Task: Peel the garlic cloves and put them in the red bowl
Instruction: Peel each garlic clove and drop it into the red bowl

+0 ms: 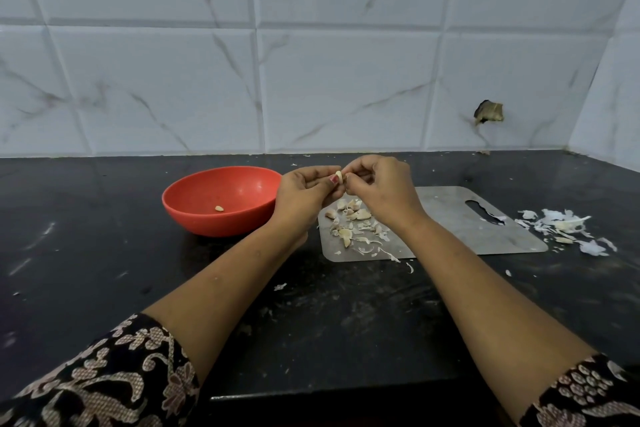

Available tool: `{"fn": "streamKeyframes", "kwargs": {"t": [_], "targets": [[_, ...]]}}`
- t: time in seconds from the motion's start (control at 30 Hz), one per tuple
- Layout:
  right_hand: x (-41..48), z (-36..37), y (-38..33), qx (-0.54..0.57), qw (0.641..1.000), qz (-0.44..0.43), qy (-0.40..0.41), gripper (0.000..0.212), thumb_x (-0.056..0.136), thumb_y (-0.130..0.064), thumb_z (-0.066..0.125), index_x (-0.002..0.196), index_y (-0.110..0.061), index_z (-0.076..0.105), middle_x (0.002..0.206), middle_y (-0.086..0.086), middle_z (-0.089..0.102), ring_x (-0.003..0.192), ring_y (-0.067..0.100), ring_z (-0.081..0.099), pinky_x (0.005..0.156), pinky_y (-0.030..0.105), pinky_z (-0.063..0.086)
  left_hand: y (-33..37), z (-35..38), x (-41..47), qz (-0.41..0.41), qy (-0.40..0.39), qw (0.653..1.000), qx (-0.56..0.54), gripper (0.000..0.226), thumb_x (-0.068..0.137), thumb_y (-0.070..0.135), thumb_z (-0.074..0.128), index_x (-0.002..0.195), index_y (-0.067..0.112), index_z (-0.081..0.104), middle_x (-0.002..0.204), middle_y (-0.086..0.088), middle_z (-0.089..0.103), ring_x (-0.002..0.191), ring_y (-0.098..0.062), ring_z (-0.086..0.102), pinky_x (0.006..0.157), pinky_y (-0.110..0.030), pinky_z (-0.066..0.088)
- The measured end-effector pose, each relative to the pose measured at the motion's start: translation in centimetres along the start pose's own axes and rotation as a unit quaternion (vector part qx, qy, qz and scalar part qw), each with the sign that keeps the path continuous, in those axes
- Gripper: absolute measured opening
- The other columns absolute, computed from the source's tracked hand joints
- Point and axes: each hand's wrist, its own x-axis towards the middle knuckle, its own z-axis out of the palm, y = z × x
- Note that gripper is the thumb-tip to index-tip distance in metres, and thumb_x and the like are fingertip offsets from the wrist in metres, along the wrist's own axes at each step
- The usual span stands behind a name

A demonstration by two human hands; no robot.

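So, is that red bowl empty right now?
No, one peeled garlic clove lies on the bottom of the red bowl.

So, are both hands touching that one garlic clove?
Touching. The head view shows the left hand and right hand both pinching the garlic clove between their fingertips.

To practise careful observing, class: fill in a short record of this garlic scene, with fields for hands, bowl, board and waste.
hands: left hand and right hand pinch one clove between them
bowl: red, left of board, one peeled clove inside
board: grey, holds loose cloves and skin scraps
waste: peels heaped on counter, right of board
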Motion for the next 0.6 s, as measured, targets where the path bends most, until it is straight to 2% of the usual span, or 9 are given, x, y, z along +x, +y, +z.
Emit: {"fn": "streamKeyframes", "kwargs": {"t": [0.13,0.23,0.3,0.37,0.43,0.5,0.6], "targets": [[0.1,-0.1,-0.1,0.053,0.998,0.033,0.011,0.009,0.091,-0.003,0.061,0.087,-0.006,0.069,0.076,0.002,0.070,0.068,0.007,0.070,0.066,0.020,0.058,0.0,-0.1,0.0,-0.005,-0.012,1.000,-0.005,0.017,0.093,-0.005,0.056,0.103,0.005,0.065,0.089,-0.016,0.071,0.077,-0.016,0.069,0.073,-0.020,0.057],[0.3,-1.0,0.1,0.009,0.998,0.062,-0.001,0.010,0.090,-0.006,0.062,0.083,-0.006,0.069,0.073,0.005,0.070,0.066,0.011,0.071,0.066,0.026,0.060,0.1,0.0,-0.1,-0.016,-0.019,1.000,0.006,0.016,0.093,-0.007,0.055,0.098,0.005,0.065,0.085,-0.010,0.071,0.073,-0.013,0.066,0.067,-0.018,0.057],[0.4,-2.0,0.4,-0.073,0.992,0.089,-0.061,0.012,0.085,-0.004,0.062,0.078,-0.006,0.071,0.068,0.004,0.071,0.063,0.014,0.071,0.066,0.030,0.061,0.2,0.0,-0.1,-0.017,-0.024,0.999,0.014,0.016,0.092,-0.007,0.056,0.096,0.005,0.065,0.086,-0.009,0.070,0.074,-0.013,0.065,0.068,-0.019,0.057],[0.3,-2.5,0.4,-0.172,0.969,0.099,-0.146,0.013,0.079,-0.001,0.062,0.074,-0.007,0.072,0.062,-0.004,0.067,0.060,0.011,0.068,0.065,0.027,0.058,0.2,0.0,-0.2,-0.015,-0.030,0.999,0.021,0.015,0.091,-0.006,0.058,0.095,0.006,0.065,0.089,-0.009,0.069,0.076,-0.012,0.065,0.070,-0.019,0.057],[0.3,-2.5,0.1,-0.213,0.953,0.094,-0.196,0.014,0.078,0.000,0.063,0.075,-0.010,0.072,0.063,-0.010,0.063,0.062,0.006,0.064,0.063,0.022,0.052,0.1,-0.1,-0.2,-0.009,-0.038,0.999,0.031,0.014,0.090,-0.004,0.060,0.096,0.007,0.066,0.090,-0.010,0.067,0.078,-0.011,0.065,0.071,-0.020,0.057],[0.4,-2.3,-0.1,-0.210,0.957,0.073,-0.185,0.022,0.081,0.000,0.060,0.073,-0.018,0.069,0.066,-0.010,0.064,0.066,0.007,0.063,0.062,0.021,0.049,0.1,-0.2,-0.1,0.001,-0.046,0.998,0.047,0.015,0.089,-0.003,0.062,0.097,0.008,0.067,0.090,-0.009,0.066,0.081,-0.011,0.064,0.074,-0.020,0.057],[0.6,-2.4,0.1,-0.111,0.984,0.075,-0.114,0.025,0.090,-0.001,0.050,0.082,-0.018,0.067,0.075,0.000,0.070,0.071,0.013,0.068,0.064,0.027,0.057,0.0,-0.3,-0.1,0.018,-0.051,0.995,0.081,0.018,0.087,-0.005,0.063,0.096,0.010,0.068,0.088,-0.007,0.066,0.082,-0.012,0.064,0.075,-0.020,0.056]]}}
